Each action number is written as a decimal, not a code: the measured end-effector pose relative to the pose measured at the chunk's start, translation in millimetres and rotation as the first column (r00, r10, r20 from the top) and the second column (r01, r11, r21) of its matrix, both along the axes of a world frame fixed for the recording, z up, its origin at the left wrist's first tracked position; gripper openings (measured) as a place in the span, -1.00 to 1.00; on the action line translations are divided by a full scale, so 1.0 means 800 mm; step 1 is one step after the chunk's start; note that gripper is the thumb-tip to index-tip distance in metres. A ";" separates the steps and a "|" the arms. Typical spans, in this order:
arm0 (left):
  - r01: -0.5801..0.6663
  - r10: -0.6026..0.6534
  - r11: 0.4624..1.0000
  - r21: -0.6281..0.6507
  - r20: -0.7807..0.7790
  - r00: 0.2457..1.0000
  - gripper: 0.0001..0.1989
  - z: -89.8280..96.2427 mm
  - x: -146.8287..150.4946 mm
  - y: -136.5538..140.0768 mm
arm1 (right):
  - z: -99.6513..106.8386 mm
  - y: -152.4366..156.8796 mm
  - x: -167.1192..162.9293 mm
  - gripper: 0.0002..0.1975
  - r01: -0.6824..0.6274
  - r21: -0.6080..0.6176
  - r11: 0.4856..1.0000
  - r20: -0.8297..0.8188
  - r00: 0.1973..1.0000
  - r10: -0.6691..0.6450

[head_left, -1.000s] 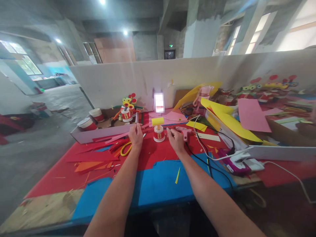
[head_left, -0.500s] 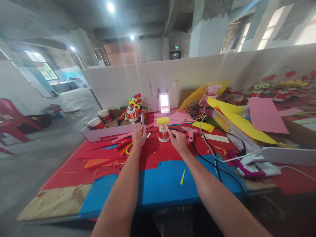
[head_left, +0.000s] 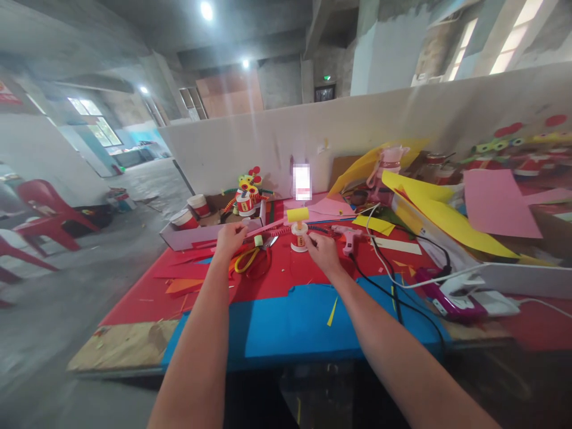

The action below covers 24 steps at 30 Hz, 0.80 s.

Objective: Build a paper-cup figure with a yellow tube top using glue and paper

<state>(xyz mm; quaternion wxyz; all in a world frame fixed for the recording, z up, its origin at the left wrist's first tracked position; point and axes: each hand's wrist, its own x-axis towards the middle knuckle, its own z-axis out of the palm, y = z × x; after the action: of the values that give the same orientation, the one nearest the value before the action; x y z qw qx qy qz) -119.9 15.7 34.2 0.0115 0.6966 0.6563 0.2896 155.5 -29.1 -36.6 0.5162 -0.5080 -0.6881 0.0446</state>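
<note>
A small paper cup figure [head_left: 300, 243], white with red and gold print, stands upright on the red sheet. A yellow paper roll [head_left: 297, 214] lies across its top, and springy folded-paper arms stick out on both sides. My right hand [head_left: 322, 251] grips the cup's right side with bent fingers. Off to the left, my left hand [head_left: 231, 239] is raised with its fingers pinched together, near the front wall of a shallow box; what they hold, if anything, is too small to make out. Yellow-handled scissors [head_left: 250, 257] lie just right of my left hand.
A pink glue gun [head_left: 347, 237] lies right of the cup, its black cord trailing to a purple power strip [head_left: 451, 301]. The shallow box [head_left: 210, 233] holds paper cups and a finished figure [head_left: 245, 199]. Yellow and pink sheets lean at right; a blue sheet [head_left: 286, 333] covers the front edge.
My left hand has moved left, away from the cup, uncovering the scissors. My right hand stays at the cup. The view has shifted slightly.
</note>
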 end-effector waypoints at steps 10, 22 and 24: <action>-0.150 0.136 0.989 -0.018 -0.316 0.939 -0.84 -0.043 0.004 -0.008 | -0.006 0.004 0.000 -0.52 -0.001 -0.025 1.000 0.052 0.999 0.002; -0.159 -0.033 0.968 0.194 0.725 0.688 -0.84 0.007 -0.008 -0.020 | -0.004 0.007 0.000 -0.52 -0.105 -0.087 0.991 -0.102 0.990 0.096; 0.058 -0.172 0.984 0.167 0.828 0.534 -0.75 0.017 0.016 -0.028 | 0.000 0.005 -0.002 -0.53 -0.226 -0.134 0.965 -0.251 0.950 0.188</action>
<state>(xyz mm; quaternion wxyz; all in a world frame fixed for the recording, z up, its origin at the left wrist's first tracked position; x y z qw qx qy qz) -107.3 -6.5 47.7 0.3015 0.5141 0.5047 0.6245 153.8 -25.2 -36.6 0.5438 -0.4640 -0.6656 0.2142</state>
